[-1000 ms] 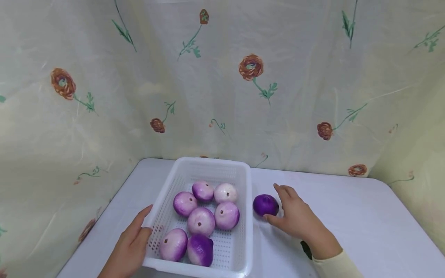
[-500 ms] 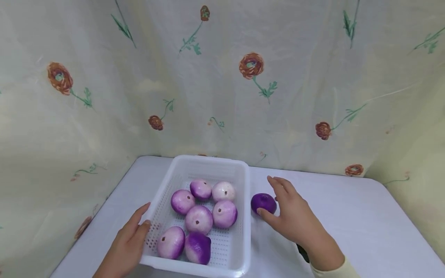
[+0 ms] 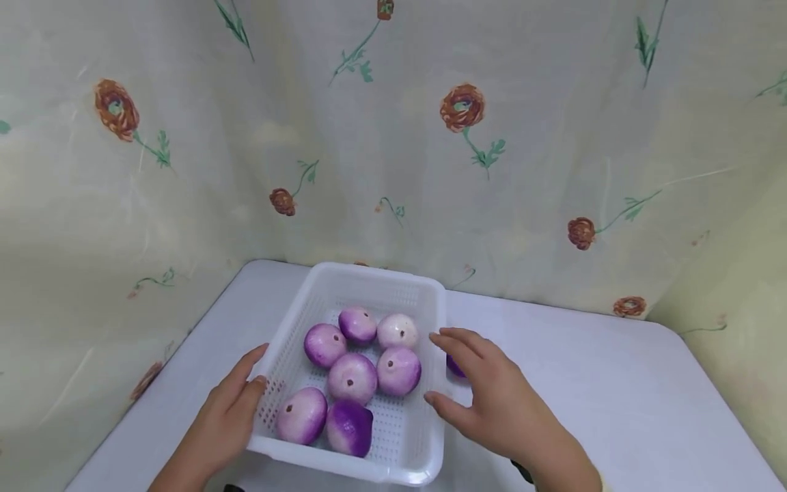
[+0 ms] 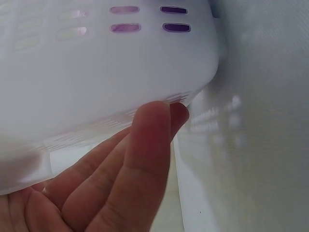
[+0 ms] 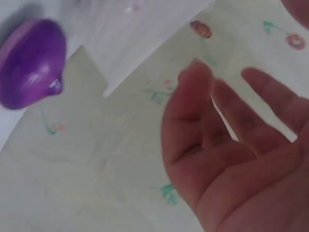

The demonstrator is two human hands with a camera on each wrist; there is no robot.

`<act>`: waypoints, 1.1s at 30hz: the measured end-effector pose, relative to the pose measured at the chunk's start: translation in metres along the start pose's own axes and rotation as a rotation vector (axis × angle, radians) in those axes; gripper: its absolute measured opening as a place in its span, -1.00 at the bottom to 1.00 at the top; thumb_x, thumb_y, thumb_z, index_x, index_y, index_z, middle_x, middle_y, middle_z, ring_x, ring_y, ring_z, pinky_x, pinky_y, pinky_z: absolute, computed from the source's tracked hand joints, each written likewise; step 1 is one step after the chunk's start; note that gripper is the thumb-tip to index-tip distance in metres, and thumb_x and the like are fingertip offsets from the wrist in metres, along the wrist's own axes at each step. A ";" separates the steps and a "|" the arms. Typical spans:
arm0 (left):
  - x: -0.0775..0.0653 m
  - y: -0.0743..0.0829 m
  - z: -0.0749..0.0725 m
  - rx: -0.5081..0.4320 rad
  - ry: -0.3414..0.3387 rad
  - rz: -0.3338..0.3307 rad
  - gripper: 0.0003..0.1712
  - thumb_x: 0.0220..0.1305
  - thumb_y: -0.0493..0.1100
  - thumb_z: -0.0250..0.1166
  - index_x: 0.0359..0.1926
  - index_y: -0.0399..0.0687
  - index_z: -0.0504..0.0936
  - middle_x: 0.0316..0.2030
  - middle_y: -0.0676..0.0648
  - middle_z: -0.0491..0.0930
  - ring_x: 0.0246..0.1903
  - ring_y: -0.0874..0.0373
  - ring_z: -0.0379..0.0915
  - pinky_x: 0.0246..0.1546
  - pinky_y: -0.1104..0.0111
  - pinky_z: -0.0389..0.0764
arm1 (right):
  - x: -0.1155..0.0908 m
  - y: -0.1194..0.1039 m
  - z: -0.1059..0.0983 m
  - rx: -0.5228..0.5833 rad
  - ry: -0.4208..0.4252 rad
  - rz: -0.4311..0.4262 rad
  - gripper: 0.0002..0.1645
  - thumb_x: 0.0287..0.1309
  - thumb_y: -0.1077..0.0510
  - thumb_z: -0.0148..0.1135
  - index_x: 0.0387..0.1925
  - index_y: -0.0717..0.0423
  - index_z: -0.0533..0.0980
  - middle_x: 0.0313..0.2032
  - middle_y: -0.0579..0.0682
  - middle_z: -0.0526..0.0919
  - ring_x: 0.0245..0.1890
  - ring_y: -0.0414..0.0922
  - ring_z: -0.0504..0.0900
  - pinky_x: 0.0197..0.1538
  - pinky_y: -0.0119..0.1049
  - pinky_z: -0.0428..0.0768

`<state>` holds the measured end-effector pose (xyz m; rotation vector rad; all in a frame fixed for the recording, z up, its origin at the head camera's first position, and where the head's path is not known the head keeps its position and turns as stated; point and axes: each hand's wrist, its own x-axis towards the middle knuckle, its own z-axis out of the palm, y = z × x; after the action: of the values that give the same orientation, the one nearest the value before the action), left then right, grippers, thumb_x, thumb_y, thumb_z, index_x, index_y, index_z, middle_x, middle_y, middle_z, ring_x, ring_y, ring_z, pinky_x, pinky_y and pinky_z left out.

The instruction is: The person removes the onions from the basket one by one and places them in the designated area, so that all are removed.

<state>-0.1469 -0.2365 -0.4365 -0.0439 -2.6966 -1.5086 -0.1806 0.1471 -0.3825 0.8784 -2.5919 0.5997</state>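
Note:
A white perforated plastic basket (image 3: 295,448) stands on the table in the head view, with several glossy purple-and-white onions (image 3: 352,379) inside. My left hand (image 3: 224,417) rests against the basket's left wall. In the left wrist view, fairly straight fingers (image 4: 150,145) touch the basket's lower edge (image 4: 116,72). To the right of the basket, my right hand (image 3: 492,393) holds nothing, its thumb and fingers spread close to the right rim. One dark purple onion (image 3: 455,367) lies on the table, mostly hidden behind that hand; it shows more fully in the right wrist view.
A white-covered table (image 3: 602,403) extends right of the basket. Flower-patterned sheeting (image 3: 516,198) hangs behind and along both sides. Something black (image 3: 521,470) shows below the right wrist.
My right hand has left the loose purple onion and moved left toward the basket's right rim, now covering most of that onion. The left hand stays at the basket; the head view has shifted slightly.

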 end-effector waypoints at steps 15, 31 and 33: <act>-0.001 0.001 0.002 -0.035 0.021 -0.003 -0.44 0.70 -0.16 -0.06 0.61 0.17 0.25 0.29 -0.25 0.58 0.05 -0.06 0.64 -0.05 -0.03 0.61 | 0.055 -0.067 0.014 -0.256 -0.428 -0.334 -0.05 -0.15 -0.10 0.74 0.36 -0.19 0.56 0.06 -0.19 0.67 -0.04 -0.13 0.60 -0.09 -0.12 0.62; 0.000 0.002 0.002 -0.030 0.020 -0.015 -0.43 0.69 -0.15 -0.07 0.62 0.15 0.23 0.31 -0.25 0.57 0.08 -0.07 0.64 -0.01 -0.10 0.63 | 0.063 -0.091 0.041 -0.344 -0.380 -0.499 -0.23 -0.12 -0.23 0.67 0.18 -0.26 0.59 -0.21 -0.23 0.59 -0.31 -0.22 0.49 -0.34 -0.26 0.49; 0.000 0.002 0.002 -0.030 0.022 -0.013 -0.43 0.69 -0.16 -0.06 0.62 0.15 0.23 0.31 -0.25 0.58 0.07 -0.07 0.64 -0.01 -0.10 0.62 | 0.063 -0.092 0.042 -0.351 -0.379 -0.501 -0.25 -0.10 -0.23 0.66 0.17 -0.27 0.60 -0.21 -0.25 0.61 -0.30 -0.22 0.51 -0.32 -0.26 0.51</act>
<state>-0.1465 -0.2336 -0.4359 -0.0107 -2.6628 -1.5435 -0.1767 0.0289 -0.3651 1.5511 -2.5071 -0.1718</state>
